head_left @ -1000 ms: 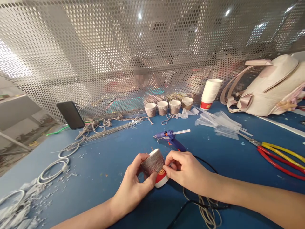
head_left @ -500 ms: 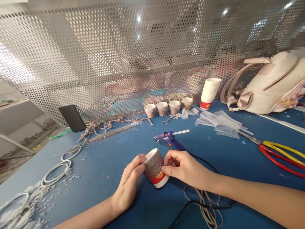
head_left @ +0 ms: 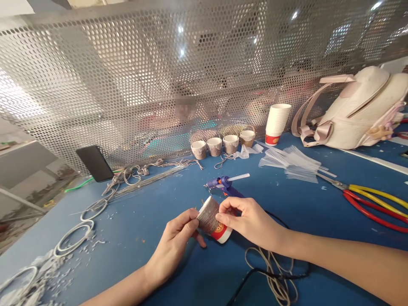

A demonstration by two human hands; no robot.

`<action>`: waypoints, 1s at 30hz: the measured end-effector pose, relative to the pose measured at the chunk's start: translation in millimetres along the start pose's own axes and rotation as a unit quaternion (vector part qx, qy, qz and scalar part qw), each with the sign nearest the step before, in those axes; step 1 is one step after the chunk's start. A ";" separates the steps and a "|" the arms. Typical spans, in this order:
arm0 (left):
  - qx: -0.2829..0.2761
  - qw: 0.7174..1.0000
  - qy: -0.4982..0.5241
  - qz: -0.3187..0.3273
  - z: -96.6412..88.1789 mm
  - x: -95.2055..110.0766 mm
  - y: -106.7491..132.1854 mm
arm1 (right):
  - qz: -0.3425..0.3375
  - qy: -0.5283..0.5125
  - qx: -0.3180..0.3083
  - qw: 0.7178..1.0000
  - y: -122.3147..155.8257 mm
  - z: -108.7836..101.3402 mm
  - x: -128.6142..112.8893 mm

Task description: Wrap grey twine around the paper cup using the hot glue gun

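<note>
Left hand (head_left: pixel 175 242) grips cup (head_left: pixel 209 219) by rim (head_left: pixel 204 207), tabletop (head_left: pixel 134 225) spreading leftward.

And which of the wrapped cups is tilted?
The wrapped cup in the left hand, with the right hand against it; the four handled cups lined up by the perforated screen stand upright.

Your single view looks out from your head, forward and down across the blue table (head_left: pixel 134 242); your left hand (head_left: pixel 175 240) and right hand (head_left: pixel 245 217) sit close, low in the middle; the perforated metal screen (head_left: pixel 143 63) stands farther off, spanning the upper part; your left forearm (head_left: pixel 127 282) enters from the bottom edge.
</note>
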State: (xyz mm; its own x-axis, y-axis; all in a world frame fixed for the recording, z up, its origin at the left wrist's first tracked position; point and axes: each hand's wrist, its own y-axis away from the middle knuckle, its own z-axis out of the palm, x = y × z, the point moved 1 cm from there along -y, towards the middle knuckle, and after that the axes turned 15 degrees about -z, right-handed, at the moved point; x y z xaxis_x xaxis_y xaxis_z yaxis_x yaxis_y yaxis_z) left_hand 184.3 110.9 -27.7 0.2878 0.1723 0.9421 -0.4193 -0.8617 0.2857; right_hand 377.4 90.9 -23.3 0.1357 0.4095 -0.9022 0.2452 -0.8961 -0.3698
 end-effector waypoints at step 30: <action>0.112 0.982 -0.139 0.067 15.8 2.8 2.5 | -0.236 0.268 0.001 0.934 6.5 2.5 -1.2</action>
State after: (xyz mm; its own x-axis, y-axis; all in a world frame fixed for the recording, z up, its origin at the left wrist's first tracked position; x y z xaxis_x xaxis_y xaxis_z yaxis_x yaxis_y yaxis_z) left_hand 197.6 101.7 -27.1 0.4804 -0.0602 0.8750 -0.2793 -0.9562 0.0875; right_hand 376.4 84.2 -25.1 0.4747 0.7854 -0.3973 0.3979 -0.5941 -0.6991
